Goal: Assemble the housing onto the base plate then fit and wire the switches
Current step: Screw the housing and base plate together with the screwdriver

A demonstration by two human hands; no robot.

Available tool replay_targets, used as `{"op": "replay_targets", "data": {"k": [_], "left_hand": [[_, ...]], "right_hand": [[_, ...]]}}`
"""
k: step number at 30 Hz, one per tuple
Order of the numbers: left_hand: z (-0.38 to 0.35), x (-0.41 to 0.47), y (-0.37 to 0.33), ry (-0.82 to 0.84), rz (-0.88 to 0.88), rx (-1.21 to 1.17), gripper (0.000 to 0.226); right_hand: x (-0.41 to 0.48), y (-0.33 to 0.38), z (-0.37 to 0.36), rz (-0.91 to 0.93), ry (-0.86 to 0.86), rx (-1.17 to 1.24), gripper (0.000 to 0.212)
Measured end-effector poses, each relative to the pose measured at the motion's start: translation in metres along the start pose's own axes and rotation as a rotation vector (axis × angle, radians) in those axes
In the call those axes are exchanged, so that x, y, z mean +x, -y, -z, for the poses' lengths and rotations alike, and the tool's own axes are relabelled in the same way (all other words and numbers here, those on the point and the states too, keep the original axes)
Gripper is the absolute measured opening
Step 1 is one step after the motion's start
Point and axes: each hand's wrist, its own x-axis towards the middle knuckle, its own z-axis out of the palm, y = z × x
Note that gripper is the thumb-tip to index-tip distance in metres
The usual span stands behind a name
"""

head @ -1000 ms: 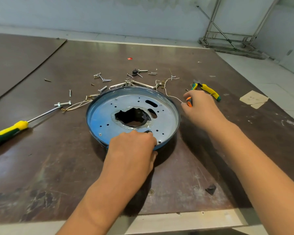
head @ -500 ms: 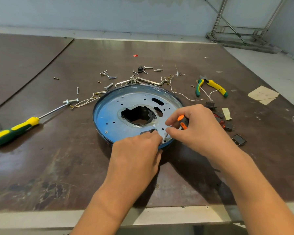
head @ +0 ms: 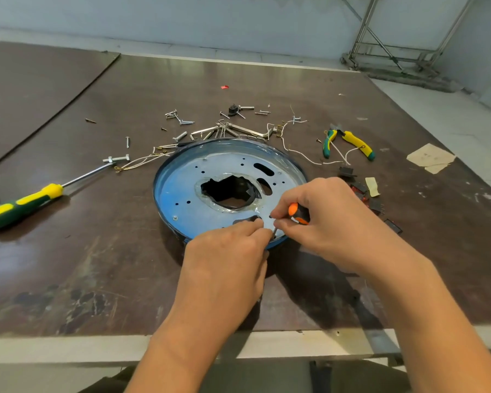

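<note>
Right fingers (head: 288, 205) brought gripped screwdriver (head: 294, 210) beside left fingers (head: 254, 231) on plate (head: 186, 188); left grasp unclear.

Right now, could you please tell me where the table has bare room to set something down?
Bare table lies between the large screwdriver and the left hand. Screws crowd behind the plate; switches and pliers crowd its right.

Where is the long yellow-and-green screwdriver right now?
Head view: the screwdriver lies unheld on the table at far left, tip toward the bolt, left of the round plate.
</note>
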Motion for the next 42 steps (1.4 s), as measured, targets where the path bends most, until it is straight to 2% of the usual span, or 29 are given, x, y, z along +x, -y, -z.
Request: {"op": "replay_targets", "data": {"k": [6,13,20,23,27,32,36,40,42], "left_hand": [[0.005,-0.005,0.002,0.028,-0.009,-0.024,0.024],[0.004,-0.008,0.000,0.029,-0.061,0.008,0.023],[0.006,-0.007,0.002,0.029,-0.053,-0.008,0.020],[0.003,-0.008,0.001,0.014,-0.054,-0.003,0.028],[0.003,-0.009,0.001,-0.024,-0.027,-0.024,0.052],[0.005,-0.008,0.004,0.019,-0.043,-0.003,0.020],[0.004,-0.008,0.004,0.012,-0.051,-0.014,0.019],[0.004,-0.007,0.004,-0.001,-0.063,-0.040,0.019],[0.004,-0.007,0.003,0.009,-0.060,-0.050,0.020]], "right_hand": [[-0.010,0.006,-0.004,-0.008,-0.020,0.039,0.012],[-0.030,0.002,-0.019,-0.041,-0.174,0.120,0.014],[-0.041,-0.011,-0.024,0.008,-0.160,0.284,0.017],[-0.041,-0.018,-0.026,0.026,-0.129,0.373,0.022],[-0.036,-0.025,-0.026,0.110,-0.077,0.376,0.022],[-0.036,-0.030,-0.020,0.181,0.002,0.306,0.024],[-0.035,-0.029,-0.020,0.200,-0.001,0.244,0.022],[-0.033,-0.031,-0.025,0.184,-0.007,0.194,0.012],[-0.033,-0.033,-0.026,0.201,-0.044,0.226,0.016]]}}
